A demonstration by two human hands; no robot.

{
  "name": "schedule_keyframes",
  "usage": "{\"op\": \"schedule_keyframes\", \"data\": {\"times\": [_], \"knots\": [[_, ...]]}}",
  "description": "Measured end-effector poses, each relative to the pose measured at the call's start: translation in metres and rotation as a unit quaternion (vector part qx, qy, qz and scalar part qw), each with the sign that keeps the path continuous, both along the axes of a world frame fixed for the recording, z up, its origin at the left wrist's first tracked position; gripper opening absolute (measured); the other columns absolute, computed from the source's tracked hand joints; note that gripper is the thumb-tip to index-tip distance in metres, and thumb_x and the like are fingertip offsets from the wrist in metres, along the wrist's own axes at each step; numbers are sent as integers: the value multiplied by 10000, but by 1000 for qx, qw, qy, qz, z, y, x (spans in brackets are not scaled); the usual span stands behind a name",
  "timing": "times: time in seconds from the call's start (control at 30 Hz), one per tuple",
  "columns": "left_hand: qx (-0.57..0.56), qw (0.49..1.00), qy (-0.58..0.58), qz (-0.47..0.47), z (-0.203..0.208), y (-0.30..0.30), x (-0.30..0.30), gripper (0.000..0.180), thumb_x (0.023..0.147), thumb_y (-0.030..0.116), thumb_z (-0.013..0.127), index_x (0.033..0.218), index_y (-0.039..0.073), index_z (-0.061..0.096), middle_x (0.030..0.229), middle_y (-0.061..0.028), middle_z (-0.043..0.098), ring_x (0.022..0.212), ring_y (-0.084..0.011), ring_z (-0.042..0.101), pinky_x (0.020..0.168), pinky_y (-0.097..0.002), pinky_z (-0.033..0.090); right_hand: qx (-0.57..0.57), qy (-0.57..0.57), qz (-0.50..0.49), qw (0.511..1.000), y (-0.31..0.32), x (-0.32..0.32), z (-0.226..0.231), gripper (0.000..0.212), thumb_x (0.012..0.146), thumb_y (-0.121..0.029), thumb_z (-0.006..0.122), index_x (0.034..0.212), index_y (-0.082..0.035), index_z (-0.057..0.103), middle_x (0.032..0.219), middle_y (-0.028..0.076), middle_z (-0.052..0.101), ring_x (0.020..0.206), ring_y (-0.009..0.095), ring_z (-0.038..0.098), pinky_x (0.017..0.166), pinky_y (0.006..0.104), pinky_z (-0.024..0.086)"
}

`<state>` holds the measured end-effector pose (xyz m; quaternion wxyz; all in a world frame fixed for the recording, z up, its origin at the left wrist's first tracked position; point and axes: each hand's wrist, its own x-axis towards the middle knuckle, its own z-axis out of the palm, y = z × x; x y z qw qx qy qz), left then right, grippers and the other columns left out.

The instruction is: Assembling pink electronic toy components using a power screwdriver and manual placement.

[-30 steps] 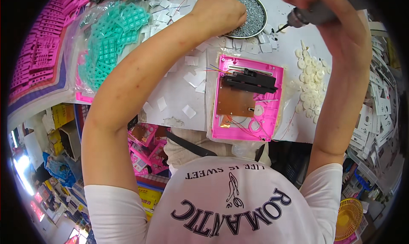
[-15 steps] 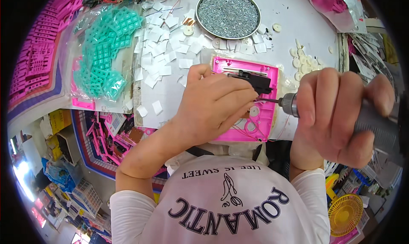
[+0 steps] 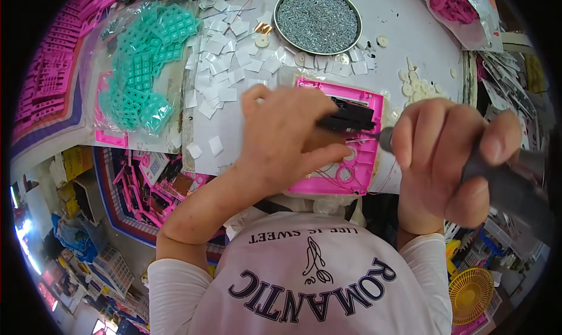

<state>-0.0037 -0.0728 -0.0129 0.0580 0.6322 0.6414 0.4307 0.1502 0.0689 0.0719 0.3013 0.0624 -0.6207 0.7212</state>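
Observation:
My right hand (image 3: pixel 445 159) is wrapped round a grey powered screwdriver (image 3: pixel 497 183), its shaft pointing left to a black plastic part (image 3: pixel 349 116). That part lies over a pink plastic housing (image 3: pixel 367 159) in front of me. Over the housing's left side is my left hand (image 3: pixel 281 130), blurred by motion. Its thumb stretches out to the right, apart from the bent fingers, which are close to the black part's left end. Whether they touch it I cannot tell. The bit's tip is smeared near the part's lower edge. Thin red wires and round openings show in the housing.
A round metal dish of small screws (image 3: pixel 319 19) stands beyond the housing. White paper squares (image 3: pixel 225 60) are scattered left of it, near a bag of teal keypads (image 3: pixel 140 71). White plastic discs (image 3: pixel 418 86) lie to the right. Pink parts (image 3: pixel 149 183) fill a container at lower left.
My left thumb has spread away from the fingers, and the hand has shifted slightly left. My right hand and the screwdriver have moved a little left, and the screwdriver's rear has tilted lower.

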Motion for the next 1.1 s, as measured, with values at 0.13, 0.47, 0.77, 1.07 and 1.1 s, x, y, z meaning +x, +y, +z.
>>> {"op": "schedule_keyframes", "data": {"times": [0.13,0.47,0.77,1.07,1.1], "knots": [[-39,996,68,46,-11,4,-7,469,688,304,868,1085,159,667,1016,24,659,984,-221,577,898,-442,288,36,1,-75,997,6,-14,-19,322,995,-228,599,1288,-166,482,707,-34,492,672,133,448,659,331,448],[7,996,84,26,-25,7,-10,488,669,333,852,1085,156,668,1001,13,655,942,-220,568,867,-446,284,11,54,-111,992,2,-39,-56,319,880,0,644,1130,35,450,761,100,606,666,161,640,668,315,580],[22,997,79,-4,-27,8,-13,450,651,281,844,1026,118,656,958,20,621,951,-192,562,889,-476,302,197,-54,-126,971,4,-37,-53,262,969,-148,667,1067,-72,437,675,38,510,560,136,468,570,345,477],[11,995,94,-10,-23,9,-16,448,638,285,847,1011,130,654,976,20,619,971,-192,561,900,-474,298,140,-43,-87,985,7,-41,-51,474,901,-244,779,1189,-33,466,712,65,547,632,160,523,634,369,513],[14,996,91,-5,-21,9,-14,445,639,288,847,1013,138,657,989,23,623,990,-190,561,906,-472,295,107,-32,-92,989,7,-39,-51,619,861,-299,814,1275,-27,444,806,92,574,730,182,553,690,381,520]]}}
